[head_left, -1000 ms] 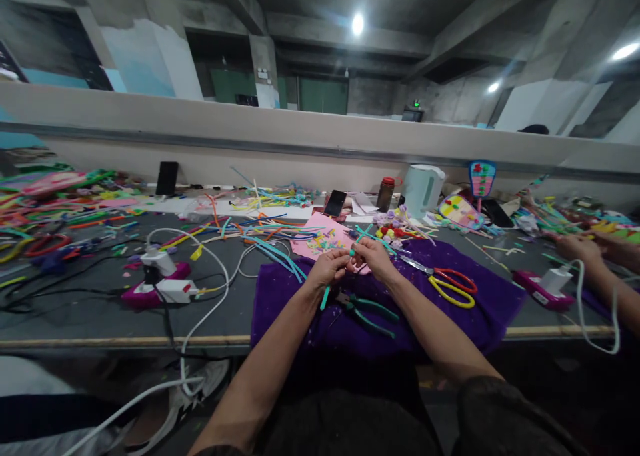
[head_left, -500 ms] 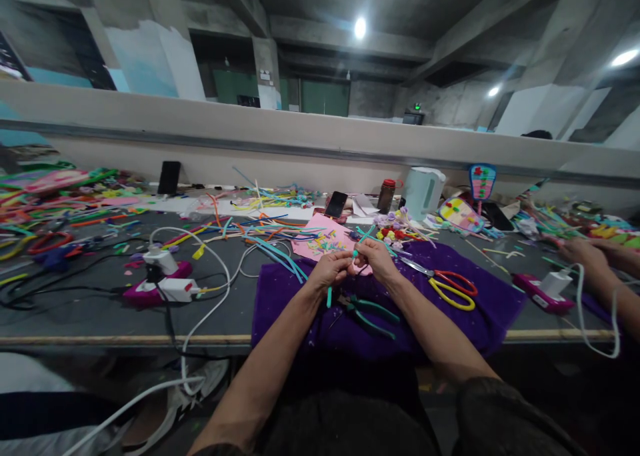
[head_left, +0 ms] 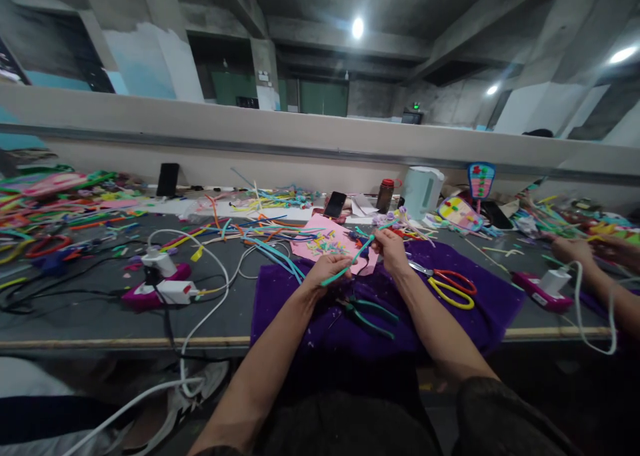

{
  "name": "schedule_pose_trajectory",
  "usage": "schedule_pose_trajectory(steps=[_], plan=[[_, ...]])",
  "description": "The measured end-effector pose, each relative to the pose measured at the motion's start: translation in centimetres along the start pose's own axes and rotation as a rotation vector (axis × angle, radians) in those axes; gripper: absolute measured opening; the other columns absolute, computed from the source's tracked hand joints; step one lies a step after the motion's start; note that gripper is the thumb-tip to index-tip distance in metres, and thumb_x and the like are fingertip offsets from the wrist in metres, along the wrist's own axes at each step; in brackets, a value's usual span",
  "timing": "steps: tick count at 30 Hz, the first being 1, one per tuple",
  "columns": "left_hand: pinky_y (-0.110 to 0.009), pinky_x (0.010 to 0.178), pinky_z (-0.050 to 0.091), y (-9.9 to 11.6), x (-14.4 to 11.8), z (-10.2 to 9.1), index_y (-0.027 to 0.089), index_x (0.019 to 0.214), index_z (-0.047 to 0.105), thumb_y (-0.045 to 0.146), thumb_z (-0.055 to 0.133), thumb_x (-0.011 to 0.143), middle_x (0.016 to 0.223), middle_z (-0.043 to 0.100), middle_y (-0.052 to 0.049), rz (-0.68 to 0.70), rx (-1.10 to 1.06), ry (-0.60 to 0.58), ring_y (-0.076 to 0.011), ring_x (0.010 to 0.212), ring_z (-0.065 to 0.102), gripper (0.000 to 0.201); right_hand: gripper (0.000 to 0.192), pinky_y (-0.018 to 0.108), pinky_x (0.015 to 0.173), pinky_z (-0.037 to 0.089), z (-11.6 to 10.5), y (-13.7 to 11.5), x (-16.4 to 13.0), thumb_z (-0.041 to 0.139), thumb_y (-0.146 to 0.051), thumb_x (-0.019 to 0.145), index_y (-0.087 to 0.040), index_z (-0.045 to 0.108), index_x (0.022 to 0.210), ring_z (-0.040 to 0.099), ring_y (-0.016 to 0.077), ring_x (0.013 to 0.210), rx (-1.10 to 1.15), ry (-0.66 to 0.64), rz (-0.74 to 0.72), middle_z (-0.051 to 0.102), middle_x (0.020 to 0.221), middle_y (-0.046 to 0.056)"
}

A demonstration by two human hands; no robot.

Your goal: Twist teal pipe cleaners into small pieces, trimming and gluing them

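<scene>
A thin green pipe cleaner (head_left: pixel 361 251) stretches on a slant between my two hands above a purple cloth (head_left: pixel 285 309). My left hand (head_left: pixel 327 269) pinches its lower end, and a short tip sticks out below the fingers. Higher up and to the right, my right hand (head_left: pixel 391 248) is closed on the other end. Below them, green-handled pliers (head_left: pixel 373 315) lie on the cloth. Scissors with red and yellow handles (head_left: pixel 453 289) rest right of my right hand. Behind my hands is a pink sheet (head_left: pixel 305 246) scattered with small coloured cut pieces.
Power strips with white plugs sit at left (head_left: pixel 157 289) and right (head_left: pixel 543 293), trailing cables. Coloured pipe cleaners (head_left: pixel 260 233) lie at left. A kettle (head_left: pixel 421 193), a bottle (head_left: pixel 385 196) and a phone (head_left: pixel 335 205) stand or lie behind. Another person's hands (head_left: pixel 577 253) are at far right.
My hands have drawn apart, the right one moving up and right. The green pipe cleaner, bunched between my fingers before, now shows as a straighter length between them.
</scene>
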State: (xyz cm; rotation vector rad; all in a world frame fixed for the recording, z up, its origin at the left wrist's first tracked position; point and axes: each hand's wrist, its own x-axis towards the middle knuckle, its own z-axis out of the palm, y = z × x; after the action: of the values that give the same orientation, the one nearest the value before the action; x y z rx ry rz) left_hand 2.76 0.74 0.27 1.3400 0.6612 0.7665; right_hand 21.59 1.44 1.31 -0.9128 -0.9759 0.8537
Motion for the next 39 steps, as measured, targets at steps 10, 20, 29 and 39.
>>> schedule_pose_trajectory(steps=[10,20,29,39], plan=[[-0.019,0.032,0.014,0.1,0.3,0.2,0.009,0.082,0.062,0.050,0.051,0.072,0.068,0.064,-0.008,-0.025,0.051,0.216,-0.0023,0.031,0.034,0.043,0.029,0.017,0.035,0.029,-0.1,-0.1,-0.4,0.066,-0.039,0.063,-0.016,0.048,0.057,0.041,0.0052,0.034,-0.038,-0.085,-0.007,0.050,0.040,-0.005],[-0.019,0.036,0.017,0.5,-1.0,0.8,0.009,0.077,0.066,0.051,0.049,0.074,0.040,0.040,0.004,0.005,0.195,-0.141,-0.0035,0.032,0.027,0.046,0.029,0.016,0.033,0.026,-0.7,0.0,0.6,0.064,-0.038,0.066,-0.017,0.047,0.057,0.035,0.0036,0.032,0.020,0.045,-0.064,0.046,0.038,-0.007],[-0.019,0.037,0.017,1.8,-2.6,0.8,0.010,0.084,0.069,0.047,0.050,0.075,0.038,0.041,0.004,-0.039,0.438,-0.421,-0.0038,0.033,0.027,0.043,0.028,0.014,0.030,0.024,-3.7,0.0,2.5,0.067,-0.036,0.061,-0.017,0.047,0.059,0.038,0.0036,0.034,0.124,0.103,0.020,0.044,0.041,-0.007],[-0.016,0.032,0.014,0.9,-0.3,-1.2,0.011,0.073,0.061,0.043,0.061,0.066,0.059,0.054,0.000,0.034,-0.030,0.079,0.0001,0.033,0.029,0.033,0.026,0.016,0.031,0.024,0.0,-0.4,-0.6,0.071,-0.031,0.059,-0.015,0.050,0.057,0.039,0.0046,0.033,0.092,-0.251,0.200,0.044,0.040,-0.006]])
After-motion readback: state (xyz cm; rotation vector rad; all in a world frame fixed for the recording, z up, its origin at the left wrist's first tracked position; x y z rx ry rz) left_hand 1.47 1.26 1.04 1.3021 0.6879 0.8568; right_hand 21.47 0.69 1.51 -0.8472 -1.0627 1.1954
